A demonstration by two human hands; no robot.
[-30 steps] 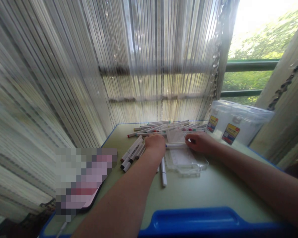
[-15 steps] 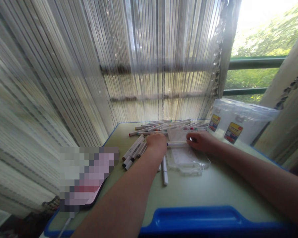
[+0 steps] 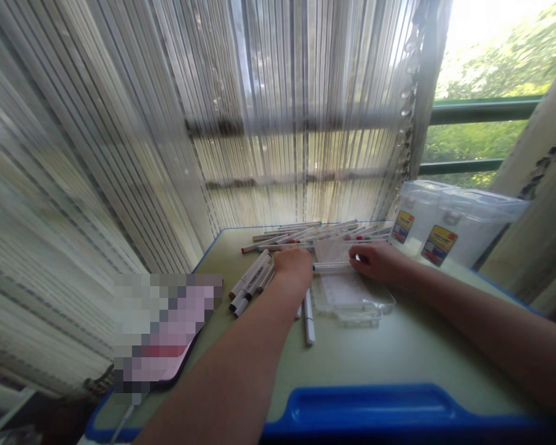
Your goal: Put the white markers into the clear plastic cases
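Over a group of white markers with dark ends, my left hand is curled into a closed shape. Its fingertips face away, so what it grips is hidden. One white marker lies lengthwise just below its wrist. To the right, my right hand has its fingers bent and closed at the right end of a blue-ended marker. That marker lies level across an opened clear plastic case, its blue end close to my left hand.
More markers with coloured ends are scattered along the table's back edge. Two lidded clear boxes with labels stand at the back right. A phone, partly pixelated, with a cable lies at the left edge. A blue tray forms the table's front.
The camera view has shifted slightly. Both hands and the blue-ended marker keep nearly the same places.
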